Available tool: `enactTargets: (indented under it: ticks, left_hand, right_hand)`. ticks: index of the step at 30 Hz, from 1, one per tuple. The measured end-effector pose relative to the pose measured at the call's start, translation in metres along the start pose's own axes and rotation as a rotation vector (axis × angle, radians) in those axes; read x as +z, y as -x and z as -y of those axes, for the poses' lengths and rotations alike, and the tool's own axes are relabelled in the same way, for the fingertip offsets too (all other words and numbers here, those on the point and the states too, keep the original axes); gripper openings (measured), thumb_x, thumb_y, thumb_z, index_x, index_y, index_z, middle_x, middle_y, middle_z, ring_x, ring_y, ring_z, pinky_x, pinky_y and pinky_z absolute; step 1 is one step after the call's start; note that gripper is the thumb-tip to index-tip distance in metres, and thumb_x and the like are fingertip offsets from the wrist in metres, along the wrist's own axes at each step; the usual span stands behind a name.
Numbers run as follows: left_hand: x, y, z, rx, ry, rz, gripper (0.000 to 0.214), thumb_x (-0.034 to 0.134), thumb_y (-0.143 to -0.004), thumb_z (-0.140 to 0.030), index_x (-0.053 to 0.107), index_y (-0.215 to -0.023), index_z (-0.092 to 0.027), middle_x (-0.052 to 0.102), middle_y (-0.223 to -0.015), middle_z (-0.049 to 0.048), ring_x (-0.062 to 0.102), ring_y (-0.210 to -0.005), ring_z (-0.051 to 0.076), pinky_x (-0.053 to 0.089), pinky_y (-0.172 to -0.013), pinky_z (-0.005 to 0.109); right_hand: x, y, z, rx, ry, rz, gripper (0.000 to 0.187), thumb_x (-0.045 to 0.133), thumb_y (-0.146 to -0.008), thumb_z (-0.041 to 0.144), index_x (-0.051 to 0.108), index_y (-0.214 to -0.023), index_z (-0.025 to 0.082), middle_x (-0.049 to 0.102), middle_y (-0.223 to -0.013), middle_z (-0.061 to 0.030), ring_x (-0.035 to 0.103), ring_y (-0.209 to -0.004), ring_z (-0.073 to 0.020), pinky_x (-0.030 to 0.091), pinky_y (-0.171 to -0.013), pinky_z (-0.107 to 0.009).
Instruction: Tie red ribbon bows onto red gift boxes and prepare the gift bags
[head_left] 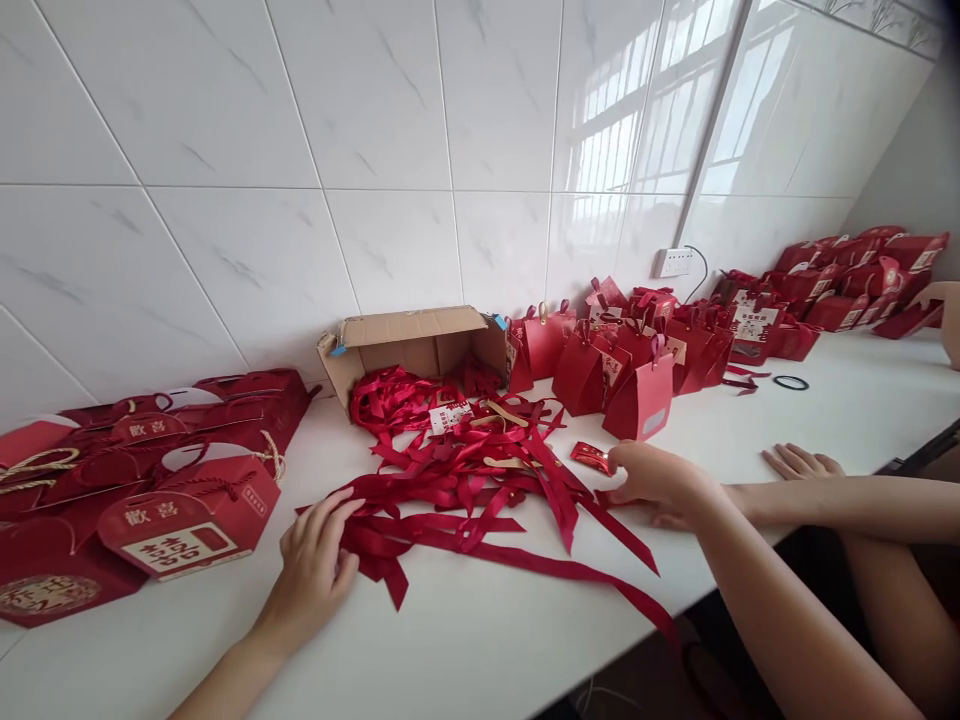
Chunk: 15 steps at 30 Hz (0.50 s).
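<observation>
A heap of loose red ribbons (480, 480) lies on the white counter (480, 640). My left hand (315, 560) rests at the heap's near left edge, fingers stretched out over the ribbon ends. My right hand (660, 480) is cupped palm down at the heap's right edge. Its fingers curl onto a ribbon end, beside a small red packet (590, 456). Tags and gold strips lie among the ribbons.
An open cardboard box (420, 345) lies on its side at the wall. Flat red gift bags (150, 480) are stacked left; folded red boxes (622, 370) stand right, with more far right. Another person's hand (802, 462) lies flat beside a black ring (790, 382).
</observation>
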<state>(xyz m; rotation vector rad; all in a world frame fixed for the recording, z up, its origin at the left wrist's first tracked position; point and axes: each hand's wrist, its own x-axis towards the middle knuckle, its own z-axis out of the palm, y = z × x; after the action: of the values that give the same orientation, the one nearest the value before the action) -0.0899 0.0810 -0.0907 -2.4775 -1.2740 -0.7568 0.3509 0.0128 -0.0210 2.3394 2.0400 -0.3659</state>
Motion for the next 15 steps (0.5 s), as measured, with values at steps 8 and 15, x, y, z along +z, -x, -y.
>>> enactTargets:
  ticks: [8,15]
  left_hand:
    - [0.005,0.001,0.002,-0.054,0.049,0.013,0.049,0.041,-0.076,-0.011,0.042,-0.123,-0.024,0.049,-0.129,0.0111,0.045,-0.119,0.029,0.034,-0.098,0.044]
    - [0.005,0.001,0.002,-0.081,0.095,0.011,0.05,0.042,-0.074,-0.011,0.044,-0.122,-0.023,0.051,-0.128,0.0111,0.046,-0.119,0.029,0.033,-0.1,0.047]
  right_hand:
    - [0.004,-0.003,0.023,-0.124,0.048,-0.201,0.018,0.061,-0.074,0.013,0.068,-0.09,0.018,0.063,-0.098,-0.0106,0.058,-0.096,-0.0266,0.039,-0.086,-0.037]
    - [-0.006,-0.018,0.019,-0.054,-0.049,-0.361,0.031,0.051,-0.085,0.013,0.06,-0.115,0.018,0.055,-0.124,-0.0099,0.055,-0.111,-0.0212,0.042,-0.092,-0.029]
